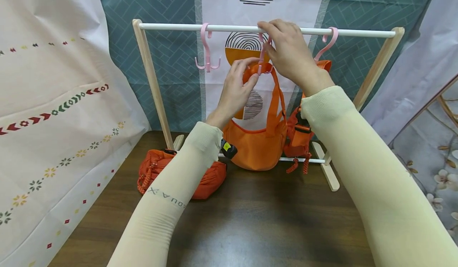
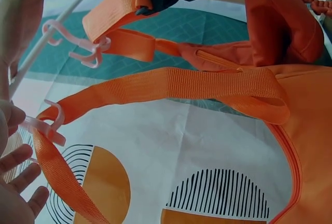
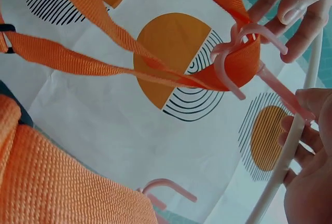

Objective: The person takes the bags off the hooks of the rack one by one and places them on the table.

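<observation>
A pink hook (image 1: 261,54) hangs from the white rail, and the looped strap (image 3: 236,71) of an orange shoulder bag (image 1: 255,145) lies over its lower prongs. My right hand (image 1: 286,46) is up at the rail, thumb and fingers pinching the upper part of this hook, as the right wrist view shows. Just left of the prongs is my left hand (image 1: 237,82), its fingers spread and loosely bent beside the strap. The bag hangs below, its body close over the table.
A wooden-ended rack with a white rail (image 1: 171,27) spans the table (image 1: 250,219). One bare pink hook (image 1: 206,52) hangs at left. At right another pink hook (image 1: 330,40) carries an orange-red bag (image 1: 298,139). A red-orange bag (image 1: 211,181) lies on the table at left.
</observation>
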Demonstrator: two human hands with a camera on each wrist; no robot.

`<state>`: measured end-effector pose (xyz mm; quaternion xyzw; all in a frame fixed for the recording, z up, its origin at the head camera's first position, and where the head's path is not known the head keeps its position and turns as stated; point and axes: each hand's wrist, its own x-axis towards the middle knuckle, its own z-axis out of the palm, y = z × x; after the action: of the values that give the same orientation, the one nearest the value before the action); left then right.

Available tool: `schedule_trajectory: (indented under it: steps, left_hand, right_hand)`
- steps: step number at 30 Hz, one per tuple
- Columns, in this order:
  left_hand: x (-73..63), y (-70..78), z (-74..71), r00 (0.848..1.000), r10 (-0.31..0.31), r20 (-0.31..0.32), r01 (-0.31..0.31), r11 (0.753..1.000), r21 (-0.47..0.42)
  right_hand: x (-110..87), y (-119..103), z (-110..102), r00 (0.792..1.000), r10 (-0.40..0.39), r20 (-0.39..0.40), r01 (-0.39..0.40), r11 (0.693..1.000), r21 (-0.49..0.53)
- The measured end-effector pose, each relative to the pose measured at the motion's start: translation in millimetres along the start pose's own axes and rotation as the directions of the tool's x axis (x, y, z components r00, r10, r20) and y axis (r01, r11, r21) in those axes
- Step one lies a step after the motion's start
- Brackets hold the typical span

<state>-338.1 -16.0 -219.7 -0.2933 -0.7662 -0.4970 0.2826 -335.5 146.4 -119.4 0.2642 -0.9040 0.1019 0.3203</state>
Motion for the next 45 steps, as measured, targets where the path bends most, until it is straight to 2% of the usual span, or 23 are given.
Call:
schedule_trajectory:
  steps: [5, 9, 14, 17, 20, 29, 38, 45]
  left_hand:
    - [-0.6, -2.8, 0.3, 1.0, -0.015, -0.018, 0.015, 1.0, 0.018]
    - [-4.5, -8.2, 0.7, 0.996, -0.082, -0.027, 0.083, 0.996, 0.018]
    - [-5.7, -16.7, 1.2, 0.983, -0.184, -0.005, 0.184, 0.983, 0.015]
    - [-6.3, -19.4, -0.8, 0.978, -0.21, 0.003, 0.21, 0.978, 0.006]
    - [-7.4, -21.0, -2.7, 0.976, -0.217, 0.011, 0.217, 0.976, 0.012]
    - [-10.9, -24.5, -4.2, 0.969, -0.235, 0.069, 0.228, 0.968, 0.104]
    - [-13.7, -21.8, -7.8, 0.965, -0.239, 0.111, 0.242, 0.97, -0.006]
    - [-6.4, -8.2, -13.3, 0.976, -0.206, 0.072, 0.206, 0.979, 0.006]
  right_hand:
    - [-0.4, 3, 1, 1.0, -0.003, -0.003, 0.003, 1.0, -0.01]
    - [-0.4, 4, 2, 1.0, -0.002, 0.003, 0.002, 1.0, -0.015]
    - [-0.9, 4, 2, 1.0, -0.002, 0.0, 0.002, 1.0, -0.018]
    - [-0.9, 3, 3, 1.0, -0.016, -0.011, 0.015, 1.0, -0.024]
    - [-0.8, 3, 3, 0.999, -0.024, -0.025, 0.023, 0.999, -0.03]
    - [-2.3, 5, 4, 0.999, -0.025, -0.026, 0.024, 0.999, -0.034]
    - [-1.5, 4, 4, 0.999, -0.011, -0.035, 0.01, 1.0, -0.02]
    - [-0.2, 2, 3, 1.0, 0.024, -0.02, -0.024, 1.0, -0.005]
